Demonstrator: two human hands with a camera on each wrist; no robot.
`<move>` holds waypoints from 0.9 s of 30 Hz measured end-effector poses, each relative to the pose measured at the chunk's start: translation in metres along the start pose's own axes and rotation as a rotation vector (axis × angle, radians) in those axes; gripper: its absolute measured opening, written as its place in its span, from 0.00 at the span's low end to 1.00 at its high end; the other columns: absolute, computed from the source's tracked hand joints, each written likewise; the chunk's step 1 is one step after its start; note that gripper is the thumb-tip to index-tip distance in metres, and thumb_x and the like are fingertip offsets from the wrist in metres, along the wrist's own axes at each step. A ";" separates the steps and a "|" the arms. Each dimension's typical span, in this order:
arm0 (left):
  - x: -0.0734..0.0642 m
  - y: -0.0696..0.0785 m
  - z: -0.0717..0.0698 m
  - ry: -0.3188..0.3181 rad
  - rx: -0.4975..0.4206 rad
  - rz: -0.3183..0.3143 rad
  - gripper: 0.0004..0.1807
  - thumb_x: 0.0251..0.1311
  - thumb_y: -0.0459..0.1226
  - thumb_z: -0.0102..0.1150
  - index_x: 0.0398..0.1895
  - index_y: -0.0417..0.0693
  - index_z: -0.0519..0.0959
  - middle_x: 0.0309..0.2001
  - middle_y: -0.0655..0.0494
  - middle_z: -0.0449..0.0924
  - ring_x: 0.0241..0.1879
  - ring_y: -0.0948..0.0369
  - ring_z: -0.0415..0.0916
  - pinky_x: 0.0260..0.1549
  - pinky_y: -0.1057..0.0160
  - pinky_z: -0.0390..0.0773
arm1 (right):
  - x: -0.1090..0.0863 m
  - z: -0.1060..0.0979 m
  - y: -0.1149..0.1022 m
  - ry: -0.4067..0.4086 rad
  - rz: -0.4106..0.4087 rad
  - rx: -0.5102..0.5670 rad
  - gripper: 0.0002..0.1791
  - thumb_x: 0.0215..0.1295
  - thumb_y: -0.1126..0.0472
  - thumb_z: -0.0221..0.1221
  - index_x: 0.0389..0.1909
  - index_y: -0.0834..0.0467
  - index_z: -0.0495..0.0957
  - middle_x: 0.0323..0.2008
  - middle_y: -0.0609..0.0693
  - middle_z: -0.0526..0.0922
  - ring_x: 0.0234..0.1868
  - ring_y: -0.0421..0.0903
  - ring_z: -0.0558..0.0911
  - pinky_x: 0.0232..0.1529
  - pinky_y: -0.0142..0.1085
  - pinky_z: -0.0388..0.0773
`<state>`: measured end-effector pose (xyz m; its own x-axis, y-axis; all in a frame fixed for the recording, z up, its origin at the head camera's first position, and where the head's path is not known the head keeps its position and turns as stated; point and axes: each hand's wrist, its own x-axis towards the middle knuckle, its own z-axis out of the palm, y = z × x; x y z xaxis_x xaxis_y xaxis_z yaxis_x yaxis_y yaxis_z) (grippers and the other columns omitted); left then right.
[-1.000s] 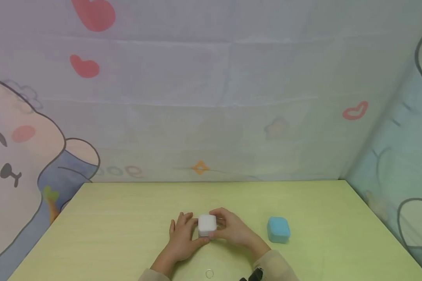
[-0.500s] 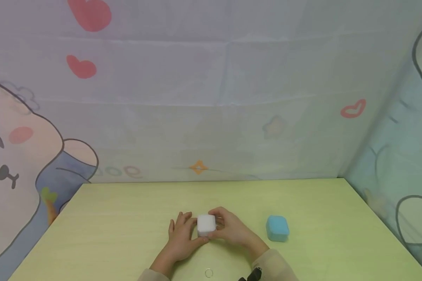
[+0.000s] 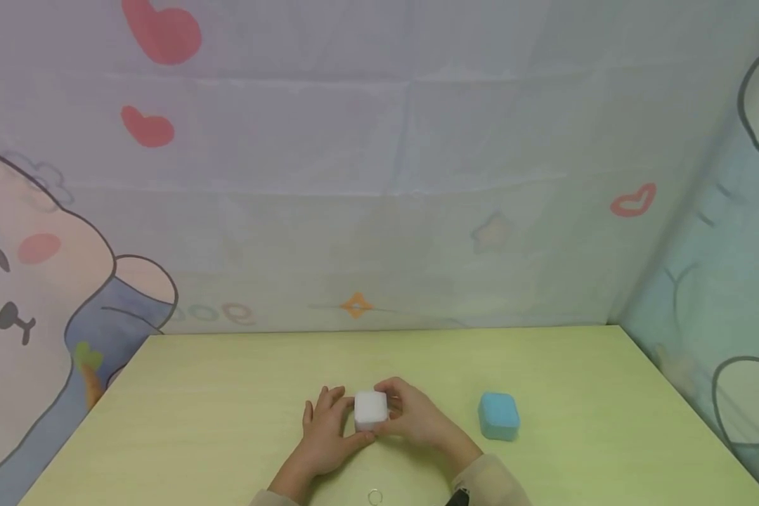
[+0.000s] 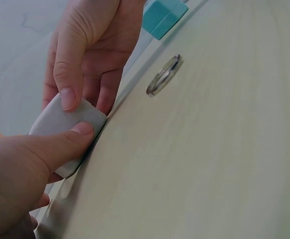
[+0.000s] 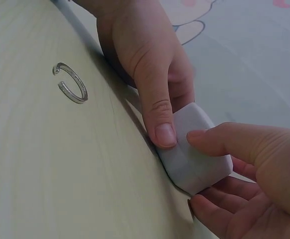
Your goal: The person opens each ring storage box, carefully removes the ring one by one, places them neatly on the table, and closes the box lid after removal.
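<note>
White, round-cornered box (image 3: 370,409), low centre of the frame, gripped from both sides.
Right hand (image 3: 420,420) pinches it, thumb against near face; left hand (image 3: 324,437) grips it by thumb and forefinger, other fingers spread. Light-blue, round-cornered box (image 3: 498,416) lower right of centre; silver, gapped metal ring (image 5: 78,78) at head view's bottom centre.

Round-cornered white block (image 3: 370,410) on the yellow-green tabletop (image 3: 228,393)

No readable text; faint letter-like outlines (image 3: 237,313) low on backdrop (image 3: 310,239), too blurred to read.
</note>
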<state>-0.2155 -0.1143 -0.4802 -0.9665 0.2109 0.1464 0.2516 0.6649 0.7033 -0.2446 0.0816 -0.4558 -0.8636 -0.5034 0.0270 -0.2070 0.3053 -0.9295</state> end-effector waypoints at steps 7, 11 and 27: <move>-0.001 0.000 0.000 -0.017 -0.033 -0.003 0.38 0.49 0.53 0.68 0.58 0.37 0.71 0.67 0.33 0.55 0.71 0.32 0.36 0.62 0.29 0.28 | -0.001 -0.001 0.000 -0.009 -0.012 -0.006 0.34 0.54 0.63 0.68 0.60 0.65 0.65 0.62 0.63 0.70 0.65 0.65 0.67 0.60 0.54 0.69; 0.000 0.000 -0.001 -0.007 -0.041 0.002 0.38 0.48 0.53 0.68 0.57 0.37 0.71 0.67 0.33 0.57 0.70 0.32 0.38 0.61 0.28 0.28 | 0.000 -0.002 0.001 -0.016 -0.016 -0.004 0.35 0.53 0.61 0.69 0.60 0.65 0.64 0.62 0.63 0.69 0.65 0.65 0.67 0.60 0.54 0.69; 0.003 -0.002 0.003 0.021 -0.009 0.018 0.49 0.43 0.55 0.70 0.65 0.39 0.63 0.66 0.37 0.60 0.70 0.32 0.41 0.62 0.28 0.36 | -0.005 -0.007 0.000 -0.060 -0.040 -0.105 0.43 0.55 0.51 0.67 0.66 0.65 0.60 0.65 0.65 0.66 0.64 0.64 0.69 0.59 0.55 0.70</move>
<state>-0.2190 -0.1129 -0.4834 -0.9626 0.2076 0.1741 0.2689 0.6546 0.7065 -0.2439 0.0901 -0.4534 -0.8254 -0.5632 0.0379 -0.2901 0.3656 -0.8844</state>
